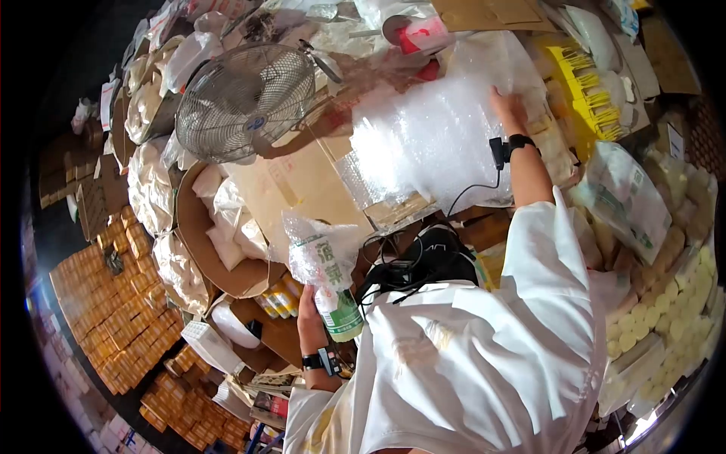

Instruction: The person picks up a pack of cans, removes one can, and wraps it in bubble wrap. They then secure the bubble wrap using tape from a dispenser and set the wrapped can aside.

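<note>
My left hand [308,310] is closed round a green and white package [336,310] with Chinese print, held low in front of me. Clear bubble wrap [306,253] covers the package's upper part. Over the work surface, my right hand [508,106] touches the right edge of a pile of bubble wrap sheets [431,140], its fingers apart. A flat piece of brown cardboard [283,181] lies to the left of the pile. Both wrists carry black bands with small devices.
A metal fan [249,102] stands at the upper left. Below it is an open cardboard box [193,227] with white bags. Yellow strips [582,91] lie at the upper right, above a plastic bag [624,197]. Stacked orange packages [113,303] fill the lower left.
</note>
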`<state>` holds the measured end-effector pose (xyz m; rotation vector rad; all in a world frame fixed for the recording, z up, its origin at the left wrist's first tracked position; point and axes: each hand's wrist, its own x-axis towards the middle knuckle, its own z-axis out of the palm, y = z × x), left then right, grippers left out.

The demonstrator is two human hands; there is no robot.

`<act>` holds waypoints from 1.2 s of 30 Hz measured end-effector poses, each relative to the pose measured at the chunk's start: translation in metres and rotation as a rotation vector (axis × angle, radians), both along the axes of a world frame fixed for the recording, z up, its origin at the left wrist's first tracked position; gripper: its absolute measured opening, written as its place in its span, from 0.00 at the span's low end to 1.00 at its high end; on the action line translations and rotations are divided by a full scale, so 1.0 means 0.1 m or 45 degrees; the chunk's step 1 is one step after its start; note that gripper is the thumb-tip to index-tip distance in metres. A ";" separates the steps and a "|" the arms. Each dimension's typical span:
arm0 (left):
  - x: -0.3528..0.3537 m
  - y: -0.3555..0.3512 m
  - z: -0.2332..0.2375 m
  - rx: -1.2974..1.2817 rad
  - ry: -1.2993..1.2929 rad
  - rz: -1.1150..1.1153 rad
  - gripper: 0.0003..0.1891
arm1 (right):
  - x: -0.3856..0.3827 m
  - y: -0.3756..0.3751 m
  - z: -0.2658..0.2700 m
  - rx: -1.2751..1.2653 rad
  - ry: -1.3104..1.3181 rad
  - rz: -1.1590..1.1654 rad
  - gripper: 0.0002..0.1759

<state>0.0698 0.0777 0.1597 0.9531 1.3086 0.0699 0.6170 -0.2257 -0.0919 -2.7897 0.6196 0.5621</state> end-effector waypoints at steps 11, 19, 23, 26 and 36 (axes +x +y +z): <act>-0.27 0.10 -0.36 -0.158 -0.179 0.101 0.26 | -0.61 0.51 -0.07 0.479 -1.130 0.840 0.20; -0.23 0.41 -0.36 -0.255 -0.171 0.075 0.27 | -1.64 1.64 0.89 1.623 0.128 0.944 0.11; -0.08 0.70 -0.45 -0.434 -0.384 -0.119 0.28 | -2.52 2.25 1.96 1.781 0.960 1.394 0.24; -0.02 0.91 -0.68 -0.443 -0.437 -0.222 0.29 | -3.31 2.44 2.21 1.281 0.134 1.750 0.37; 0.22 1.10 -0.72 -0.628 -0.631 0.138 0.38 | -3.90 2.88 2.27 1.375 -0.462 2.107 0.09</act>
